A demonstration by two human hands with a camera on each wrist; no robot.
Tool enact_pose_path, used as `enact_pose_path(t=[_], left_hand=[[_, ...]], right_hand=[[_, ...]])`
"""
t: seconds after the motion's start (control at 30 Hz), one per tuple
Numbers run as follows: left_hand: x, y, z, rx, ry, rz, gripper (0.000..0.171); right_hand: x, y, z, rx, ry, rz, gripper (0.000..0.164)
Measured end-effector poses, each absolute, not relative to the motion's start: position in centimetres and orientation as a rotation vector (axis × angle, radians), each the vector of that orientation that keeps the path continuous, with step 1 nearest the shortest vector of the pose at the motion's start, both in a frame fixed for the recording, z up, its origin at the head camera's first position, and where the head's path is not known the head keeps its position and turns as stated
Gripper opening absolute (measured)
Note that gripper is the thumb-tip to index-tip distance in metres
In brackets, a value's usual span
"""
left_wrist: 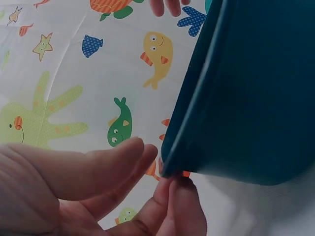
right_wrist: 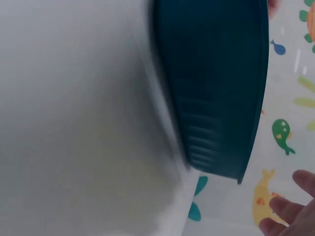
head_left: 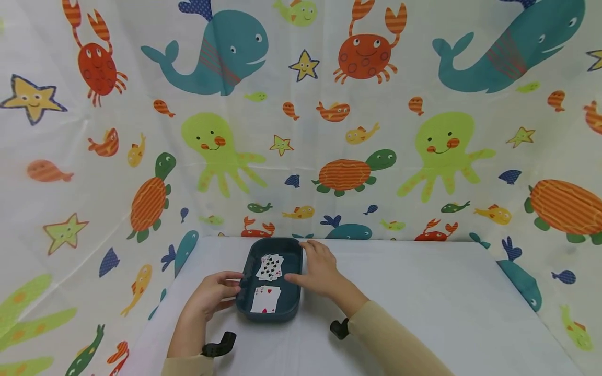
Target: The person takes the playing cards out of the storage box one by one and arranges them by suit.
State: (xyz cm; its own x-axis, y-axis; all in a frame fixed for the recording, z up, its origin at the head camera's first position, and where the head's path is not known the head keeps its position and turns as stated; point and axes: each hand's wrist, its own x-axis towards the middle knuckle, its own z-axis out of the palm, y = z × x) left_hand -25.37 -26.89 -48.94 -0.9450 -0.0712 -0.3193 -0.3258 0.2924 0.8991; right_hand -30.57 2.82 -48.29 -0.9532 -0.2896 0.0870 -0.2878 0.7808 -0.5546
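A dark teal tray (head_left: 292,308) with rounded corners stands on the white table in the head view. Inside it lie two groups of playing cards: a fanned pile of black-pip cards (head_left: 270,267) towards the far end, and cards with red hearts (head_left: 266,300) at the near end. My left hand (head_left: 212,293) is at the tray's left side, fingertips right at the rim in the left wrist view, thumb apart from it. Across from it, my right hand (head_left: 320,269) is spread by the right rim, its thumb overlapping the tray's inside; the right wrist view shows its fingers (right_wrist: 288,209) apart from the wall.
White cloth covers the table (head_left: 400,303). Behind and beside it hangs a curtain (head_left: 301,146) printed with sea animals. Black bands with camera mounts (head_left: 220,345) sit at both wrists.
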Motion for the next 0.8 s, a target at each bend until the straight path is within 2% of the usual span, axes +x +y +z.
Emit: enact_pose_path(t=[0.8], left_hand=[[-26.2, -27.4, -50.1, -0.401, 2.306, 1.750, 0.035]], right_hand=[[-32.4, -2.8, -49.1, -0.597, 2.924, -0.839, 0.104]])
